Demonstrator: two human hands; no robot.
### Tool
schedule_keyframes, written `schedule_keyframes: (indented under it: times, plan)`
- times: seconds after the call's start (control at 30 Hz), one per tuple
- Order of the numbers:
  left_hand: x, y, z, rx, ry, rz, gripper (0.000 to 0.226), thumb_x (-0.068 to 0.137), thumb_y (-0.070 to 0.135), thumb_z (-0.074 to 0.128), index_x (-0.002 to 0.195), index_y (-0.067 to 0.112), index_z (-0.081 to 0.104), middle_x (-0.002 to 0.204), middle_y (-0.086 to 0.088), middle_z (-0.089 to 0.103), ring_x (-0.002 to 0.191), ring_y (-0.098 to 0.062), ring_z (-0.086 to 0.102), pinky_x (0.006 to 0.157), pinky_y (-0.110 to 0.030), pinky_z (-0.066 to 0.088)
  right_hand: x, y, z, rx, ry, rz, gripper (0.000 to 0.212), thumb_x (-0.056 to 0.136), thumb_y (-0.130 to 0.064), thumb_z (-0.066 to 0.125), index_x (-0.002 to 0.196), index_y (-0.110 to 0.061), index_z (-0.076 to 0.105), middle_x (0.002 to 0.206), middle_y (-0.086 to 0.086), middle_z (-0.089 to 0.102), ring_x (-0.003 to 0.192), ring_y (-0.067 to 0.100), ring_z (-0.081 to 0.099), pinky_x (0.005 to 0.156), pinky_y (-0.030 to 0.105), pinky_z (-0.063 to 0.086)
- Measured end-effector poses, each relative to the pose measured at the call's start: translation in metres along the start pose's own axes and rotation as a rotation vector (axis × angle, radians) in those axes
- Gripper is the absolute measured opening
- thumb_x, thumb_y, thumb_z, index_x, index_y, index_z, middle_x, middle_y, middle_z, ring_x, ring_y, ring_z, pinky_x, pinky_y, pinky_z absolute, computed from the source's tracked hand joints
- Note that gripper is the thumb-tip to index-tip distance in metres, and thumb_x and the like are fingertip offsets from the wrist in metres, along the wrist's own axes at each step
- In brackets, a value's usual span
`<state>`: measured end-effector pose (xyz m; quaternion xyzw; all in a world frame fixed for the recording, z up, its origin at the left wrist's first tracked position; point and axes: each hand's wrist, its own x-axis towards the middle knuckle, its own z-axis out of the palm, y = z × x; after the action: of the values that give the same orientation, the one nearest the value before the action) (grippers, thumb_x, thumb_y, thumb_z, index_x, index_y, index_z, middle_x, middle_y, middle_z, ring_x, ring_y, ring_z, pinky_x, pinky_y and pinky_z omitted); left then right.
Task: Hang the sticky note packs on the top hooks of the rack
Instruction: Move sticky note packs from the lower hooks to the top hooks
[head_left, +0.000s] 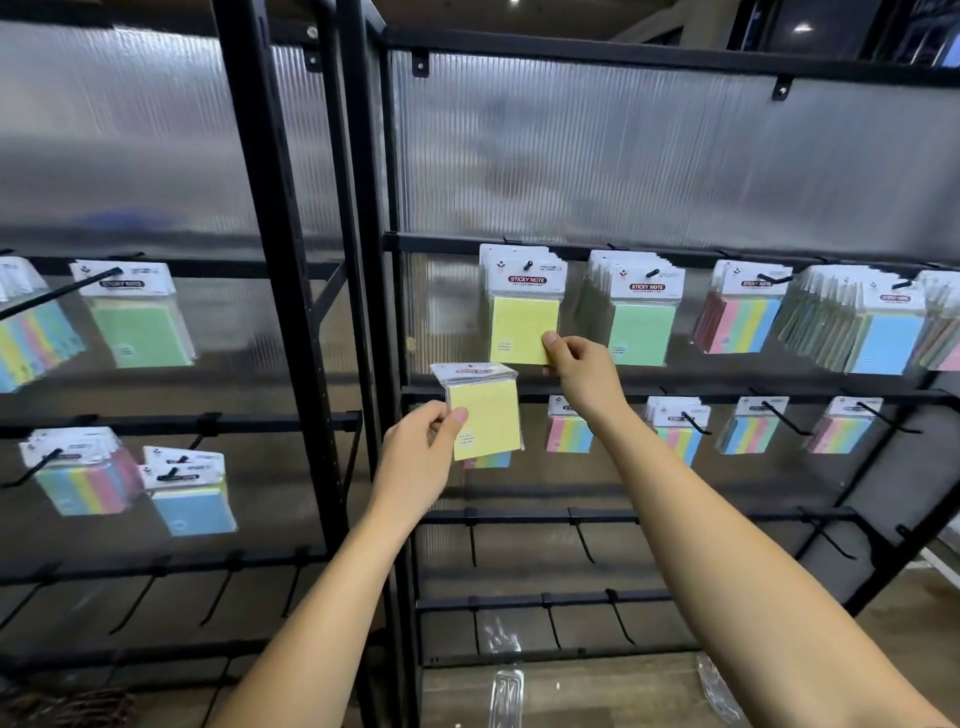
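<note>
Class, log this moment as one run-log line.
left hand: holds yellow packs | right hand: pinches hung yellow pack | hook: loaded

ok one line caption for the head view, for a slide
Right hand pinches a hung yellow sticky note pack; left hand holds another yellow pack below.

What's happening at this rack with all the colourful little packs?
A person is stocking sticky note packs. Their right hand pinches the lower corner of a yellow pack that already hangs on a top hook. Their left hand holds more yellow packs just below, not yet hung. Green, striped and blue packs hang on neighbouring hooks.
</note>
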<state>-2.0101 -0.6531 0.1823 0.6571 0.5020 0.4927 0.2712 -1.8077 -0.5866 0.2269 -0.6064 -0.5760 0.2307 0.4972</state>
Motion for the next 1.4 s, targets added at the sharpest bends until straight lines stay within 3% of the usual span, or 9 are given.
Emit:
schedule_keyframes:
  times: [0.17,0.23,0.37,0.53,0.63,0.73,0.9,1.0,1.4]
  plan:
    - [-0.004,0.004,0.001,0.006,-0.039,0.034,0.032,0.102,0.030,0.051,0.084,0.006,0.061,0.066,-0.006,0.053,0.054,-0.003,0.043,0.050,-0.013,0.033,-0.017,0.006,0.000,0.004,-0.111,0.065,0.043,0.104,-0.036,0.048,0.078,-0.009,0.069,0.067,0.000,0.068,0.049,0.002,0.050,0.058,0.023,0.039]
    - [-0.002,0.014,0.001,-0.047,-0.042,0.032,0.028,0.102,0.022,0.051,0.086,0.001,0.060,0.066,0.002,0.054,0.054,0.004,0.051,0.049,-0.008,0.039,-0.032,0.001,0.000,0.108,-0.162,0.060,0.046,0.105,-0.039,0.045,0.074,-0.011,0.064,0.055,-0.011,0.061,0.046,0.000,0.047,0.053,0.016,0.037]
    - [0.012,0.025,0.004,-0.063,-0.011,0.065,0.030,0.102,0.023,0.051,0.079,0.003,0.054,0.059,0.006,0.045,0.046,0.001,0.049,0.044,-0.012,0.037,-0.052,-0.003,0.002,0.255,-0.213,-0.046,0.048,0.104,-0.045,0.043,0.073,-0.010,0.053,0.054,-0.013,0.045,0.054,0.005,0.037,0.056,0.023,0.031]
    - [0.034,0.018,0.011,0.049,-0.010,0.099,0.036,0.100,0.040,0.051,0.076,0.014,0.055,0.059,0.008,0.044,0.053,-0.005,0.038,0.055,-0.029,0.031,-0.050,0.001,0.001,0.196,-0.085,-0.187,0.035,0.103,-0.031,0.053,0.087,-0.002,0.065,0.071,-0.007,0.060,0.063,0.000,0.049,0.058,0.016,0.038]
    - [0.043,0.018,0.015,0.125,-0.036,0.092,0.037,0.100,0.045,0.049,0.076,0.017,0.055,0.054,0.010,0.046,0.049,-0.008,0.042,0.051,-0.028,0.031,-0.041,-0.001,-0.001,0.151,-0.015,-0.202,0.033,0.103,-0.030,0.053,0.085,-0.004,0.064,0.073,-0.004,0.058,0.063,0.001,0.047,0.059,0.018,0.037]
    - [0.050,0.015,0.017,0.150,-0.085,0.056,0.037,0.101,0.047,0.044,0.083,0.019,0.060,0.067,0.010,0.058,0.061,-0.009,0.050,0.057,-0.029,0.035,-0.032,-0.005,-0.002,0.141,0.042,-0.183,0.031,0.104,-0.032,0.050,0.080,-0.015,0.061,0.068,-0.012,0.054,0.058,-0.003,0.045,0.056,0.016,0.034]
    - [0.054,0.000,0.019,0.188,-0.090,0.006,0.035,0.101,0.047,0.042,0.090,0.022,0.064,0.081,0.005,0.066,0.066,-0.011,0.054,0.060,-0.029,0.040,-0.019,-0.017,-0.005,0.166,0.118,-0.191,0.035,0.105,-0.033,0.047,0.078,-0.014,0.058,0.066,-0.010,0.048,0.055,-0.001,0.039,0.053,0.016,0.031]
    - [0.057,-0.004,0.020,0.183,-0.094,-0.010,0.034,0.100,0.049,0.043,0.092,0.024,0.065,0.083,0.006,0.067,0.069,-0.013,0.056,0.062,-0.029,0.042,-0.014,-0.026,-0.005,0.201,0.131,-0.219,0.034,0.105,-0.034,0.047,0.075,-0.020,0.056,0.065,-0.012,0.048,0.056,-0.001,0.039,0.054,0.016,0.032]
    - [0.062,-0.010,0.026,0.161,-0.101,-0.020,0.028,0.100,0.044,0.050,0.092,0.022,0.066,0.082,0.010,0.064,0.076,-0.007,0.058,0.063,-0.026,0.041,0.003,-0.014,-0.001,0.156,0.079,-0.141,0.046,0.105,-0.038,0.045,0.072,-0.006,0.049,0.061,-0.002,0.039,0.053,0.007,0.031,0.054,0.028,0.026]
